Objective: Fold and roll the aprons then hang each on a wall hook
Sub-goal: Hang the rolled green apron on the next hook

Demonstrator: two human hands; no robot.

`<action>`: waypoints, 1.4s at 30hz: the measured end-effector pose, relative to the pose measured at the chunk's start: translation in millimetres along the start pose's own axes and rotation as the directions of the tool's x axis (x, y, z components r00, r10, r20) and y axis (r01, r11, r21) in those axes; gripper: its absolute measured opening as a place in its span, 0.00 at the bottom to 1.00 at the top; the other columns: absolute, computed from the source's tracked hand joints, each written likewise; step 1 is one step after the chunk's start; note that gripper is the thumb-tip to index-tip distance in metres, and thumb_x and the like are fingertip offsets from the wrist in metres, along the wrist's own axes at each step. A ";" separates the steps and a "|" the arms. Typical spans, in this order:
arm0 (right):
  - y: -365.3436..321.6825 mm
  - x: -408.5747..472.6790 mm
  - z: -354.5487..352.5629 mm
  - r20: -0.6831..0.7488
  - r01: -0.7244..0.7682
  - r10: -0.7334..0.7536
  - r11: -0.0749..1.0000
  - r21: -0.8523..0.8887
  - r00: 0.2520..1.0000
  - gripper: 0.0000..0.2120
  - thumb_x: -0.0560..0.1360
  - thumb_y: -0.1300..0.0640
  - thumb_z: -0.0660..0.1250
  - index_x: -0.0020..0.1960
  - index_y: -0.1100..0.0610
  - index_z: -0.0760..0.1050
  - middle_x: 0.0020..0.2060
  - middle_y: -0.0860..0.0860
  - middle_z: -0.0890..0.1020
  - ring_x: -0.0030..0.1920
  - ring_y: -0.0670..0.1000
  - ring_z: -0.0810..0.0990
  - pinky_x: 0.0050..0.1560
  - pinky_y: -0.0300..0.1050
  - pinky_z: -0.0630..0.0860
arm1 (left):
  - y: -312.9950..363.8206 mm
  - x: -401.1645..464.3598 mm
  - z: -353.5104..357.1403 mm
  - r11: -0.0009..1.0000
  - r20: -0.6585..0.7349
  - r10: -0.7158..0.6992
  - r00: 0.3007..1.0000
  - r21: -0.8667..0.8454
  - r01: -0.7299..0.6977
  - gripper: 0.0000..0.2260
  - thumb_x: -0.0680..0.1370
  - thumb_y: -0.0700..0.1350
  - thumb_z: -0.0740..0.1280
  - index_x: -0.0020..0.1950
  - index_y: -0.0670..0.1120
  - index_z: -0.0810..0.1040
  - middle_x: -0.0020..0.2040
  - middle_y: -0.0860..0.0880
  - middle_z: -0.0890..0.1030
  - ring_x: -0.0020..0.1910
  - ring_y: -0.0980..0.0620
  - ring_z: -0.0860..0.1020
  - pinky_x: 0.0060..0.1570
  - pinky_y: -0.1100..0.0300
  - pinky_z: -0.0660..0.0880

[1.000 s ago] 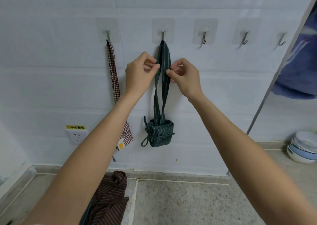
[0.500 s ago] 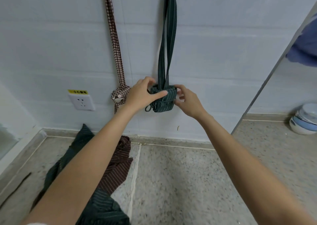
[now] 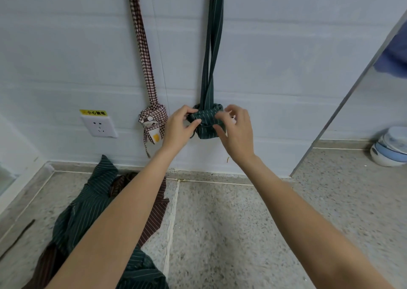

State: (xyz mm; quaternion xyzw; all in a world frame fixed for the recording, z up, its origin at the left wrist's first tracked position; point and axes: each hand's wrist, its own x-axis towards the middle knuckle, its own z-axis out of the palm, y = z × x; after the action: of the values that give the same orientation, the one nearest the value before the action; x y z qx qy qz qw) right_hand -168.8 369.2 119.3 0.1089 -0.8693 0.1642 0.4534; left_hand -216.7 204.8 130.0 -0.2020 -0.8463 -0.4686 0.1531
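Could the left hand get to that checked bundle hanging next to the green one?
Probably yes: the checked bundle hangs just beside the left hand, with bare wall between; it would first have to let go of the green bundle.

Dark green pin-striped apron roll; brown-and-white checked apron roll; green and maroon striped aprons on speckled grey floor.

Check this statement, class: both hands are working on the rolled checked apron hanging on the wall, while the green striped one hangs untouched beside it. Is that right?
Not quite. The head view shows the left hand and right hand on the rolled green striped apron; it is the checked apron that hangs untouched beside it, nearer the wall socket.
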 end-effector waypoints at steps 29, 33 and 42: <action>23.6 11.2 -7.6 0.210 0.071 -0.087 0.994 0.082 0.974 0.21 0.67 0.62 0.75 0.56 0.58 0.71 0.55 0.55 0.72 0.51 0.54 0.70 0.45 0.40 0.71 | -8.0 11.3 3.7 0.997 0.109 0.079 0.991 -0.006 -0.079 0.18 0.68 0.42 0.76 0.55 0.47 0.76 0.55 0.49 0.79 0.50 0.53 0.78 0.49 0.64 0.77; 21.8 11.9 -4.4 0.231 0.052 -0.063 0.997 0.057 0.971 0.20 0.66 0.62 0.76 0.54 0.56 0.72 0.54 0.56 0.74 0.47 0.57 0.73 0.38 0.51 0.77 | -7.9 13.3 6.7 0.974 0.127 0.180 0.975 0.119 -0.195 0.18 0.69 0.39 0.74 0.56 0.46 0.73 0.54 0.49 0.76 0.51 0.51 0.77 0.47 0.52 0.79; 18.4 3.1 -24.7 0.265 -0.003 -0.024 0.995 0.103 0.964 0.16 0.75 0.54 0.68 0.59 0.59 0.71 0.64 0.57 0.70 0.61 0.57 0.70 0.59 0.46 0.71 | 7.3 -9.6 0.2 0.984 0.180 0.048 0.983 -0.178 -0.015 0.26 0.74 0.36 0.68 0.70 0.46 0.66 0.65 0.51 0.70 0.61 0.64 0.68 0.58 0.75 0.68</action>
State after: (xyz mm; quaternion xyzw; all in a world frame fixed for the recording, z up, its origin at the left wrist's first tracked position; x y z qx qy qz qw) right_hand -158.2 395.5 131.6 0.1576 -0.9121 0.1898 0.3273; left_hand -204.8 206.6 130.9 -0.2705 -0.8089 -0.5181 0.0635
